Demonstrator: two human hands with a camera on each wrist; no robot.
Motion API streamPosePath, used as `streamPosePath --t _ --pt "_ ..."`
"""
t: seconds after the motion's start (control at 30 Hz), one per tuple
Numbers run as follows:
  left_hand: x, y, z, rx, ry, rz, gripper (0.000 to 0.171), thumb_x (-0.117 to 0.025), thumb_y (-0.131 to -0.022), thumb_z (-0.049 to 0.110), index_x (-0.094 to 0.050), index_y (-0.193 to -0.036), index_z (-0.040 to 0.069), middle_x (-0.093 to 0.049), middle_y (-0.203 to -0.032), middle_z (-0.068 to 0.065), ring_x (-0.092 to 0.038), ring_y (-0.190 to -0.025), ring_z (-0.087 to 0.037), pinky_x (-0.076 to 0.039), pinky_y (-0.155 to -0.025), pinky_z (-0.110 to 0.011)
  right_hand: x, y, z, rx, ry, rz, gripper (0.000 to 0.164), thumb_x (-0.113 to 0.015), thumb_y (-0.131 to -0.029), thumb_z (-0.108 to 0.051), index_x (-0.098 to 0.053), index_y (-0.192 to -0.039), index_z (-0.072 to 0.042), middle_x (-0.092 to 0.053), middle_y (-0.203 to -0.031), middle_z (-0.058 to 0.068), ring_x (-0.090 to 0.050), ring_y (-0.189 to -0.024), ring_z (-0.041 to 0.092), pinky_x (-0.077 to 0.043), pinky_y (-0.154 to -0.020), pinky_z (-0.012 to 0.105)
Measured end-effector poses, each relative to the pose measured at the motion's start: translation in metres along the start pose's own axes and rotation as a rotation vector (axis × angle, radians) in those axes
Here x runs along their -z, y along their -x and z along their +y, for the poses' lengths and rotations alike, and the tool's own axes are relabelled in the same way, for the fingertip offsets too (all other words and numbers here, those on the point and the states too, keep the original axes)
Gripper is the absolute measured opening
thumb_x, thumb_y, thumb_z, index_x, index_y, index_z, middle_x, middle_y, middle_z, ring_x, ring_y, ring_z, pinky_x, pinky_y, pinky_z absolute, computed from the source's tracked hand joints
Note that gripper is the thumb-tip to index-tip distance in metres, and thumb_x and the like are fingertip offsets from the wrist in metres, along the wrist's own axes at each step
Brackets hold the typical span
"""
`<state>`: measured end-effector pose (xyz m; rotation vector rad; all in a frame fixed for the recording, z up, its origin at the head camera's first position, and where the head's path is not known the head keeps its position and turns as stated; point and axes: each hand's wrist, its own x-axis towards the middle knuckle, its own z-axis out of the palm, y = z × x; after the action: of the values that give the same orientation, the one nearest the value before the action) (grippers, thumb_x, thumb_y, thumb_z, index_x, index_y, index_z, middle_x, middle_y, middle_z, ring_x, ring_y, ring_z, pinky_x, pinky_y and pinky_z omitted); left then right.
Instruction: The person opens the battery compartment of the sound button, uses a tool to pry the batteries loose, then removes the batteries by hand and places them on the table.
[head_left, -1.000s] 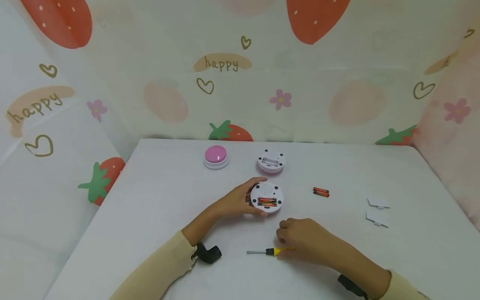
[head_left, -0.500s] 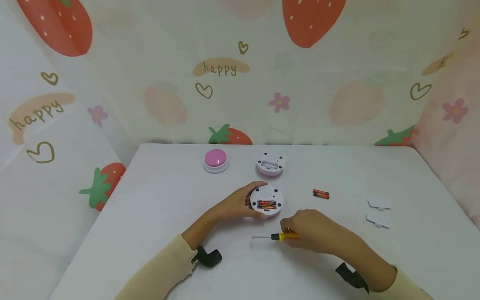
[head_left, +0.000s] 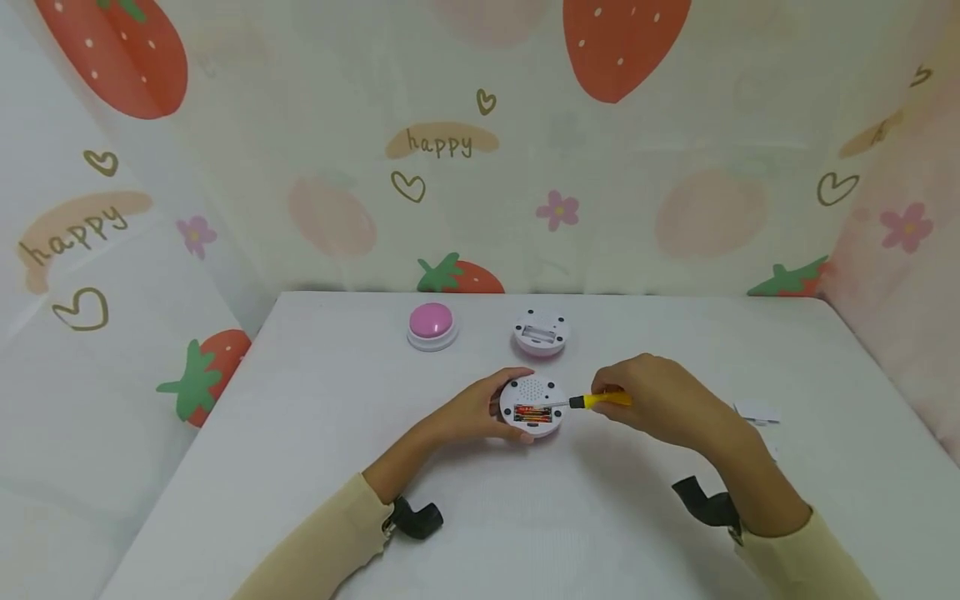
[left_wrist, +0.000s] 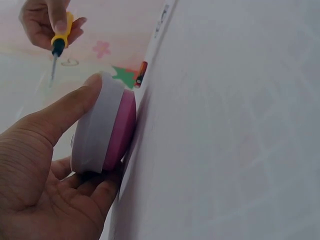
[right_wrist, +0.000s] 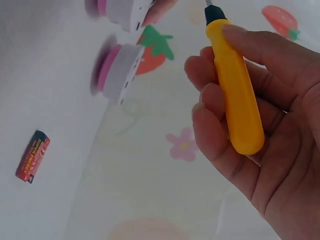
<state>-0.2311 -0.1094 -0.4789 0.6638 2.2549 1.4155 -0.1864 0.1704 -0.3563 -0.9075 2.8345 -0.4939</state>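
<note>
My left hand point(head_left: 476, 408) grips the rim of a round white push button point(head_left: 534, 387) turned upside down, thumb on the near side. Its pink dome point(left_wrist: 120, 131) faces the table in the left wrist view. Red batteries point(head_left: 533, 414) lie in its uncovered compartment. My right hand point(head_left: 663, 400) holds a screwdriver point(right_wrist: 237, 95) by its yellow handle. In the head view the blade overlaps the compartment's upper right edge; the left wrist view shows the tip held above the button, apart from it.
Behind stand an upright pink button point(head_left: 431, 322) and an overturned one point(head_left: 540, 335) with its compartment bare. Loose red battery point(right_wrist: 33, 156) shows in the right wrist view, hidden by my right hand in the head view. White covers point(head_left: 759, 412) lie at right, partly hidden.
My right hand has lifted the screwdriver from the table's front and carried it up and right, its blade coming over the button. The left hand keeps its hold on the button.
</note>
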Motion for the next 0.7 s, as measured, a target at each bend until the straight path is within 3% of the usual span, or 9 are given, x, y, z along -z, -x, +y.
streamPosePath --t 0.4,0.7 --pt "-0.003 -0.001 0.000 0.002 0.030 0.004 0.093 -0.091 -0.078 0.018 -0.039 -0.155 0.018 -0.047 -0.151 -0.005 -0.048 -0.134 -0.018 -0.044 -0.110 -0.028 -0.011 -0.004 0.011 -0.027 0.031 0.097 0.013 -0.077 -0.091 -0.020 -0.077 -0.100 -0.011 -0.072 -0.091 -0.003 -0.061 -0.082 0.018 -0.056 -0.077 0.040" --pt "0.000 0.001 0.001 0.010 0.003 0.014 0.093 -0.091 -0.077 0.021 -0.039 -0.155 0.021 -0.048 -0.150 -0.003 -0.048 -0.133 -0.017 -0.042 -0.112 -0.032 -0.012 -0.009 0.010 -0.034 0.083 0.123 0.013 -0.078 -0.091 -0.023 -0.079 -0.101 -0.014 -0.069 -0.088 -0.003 -0.061 -0.079 0.016 -0.057 -0.073 0.038"
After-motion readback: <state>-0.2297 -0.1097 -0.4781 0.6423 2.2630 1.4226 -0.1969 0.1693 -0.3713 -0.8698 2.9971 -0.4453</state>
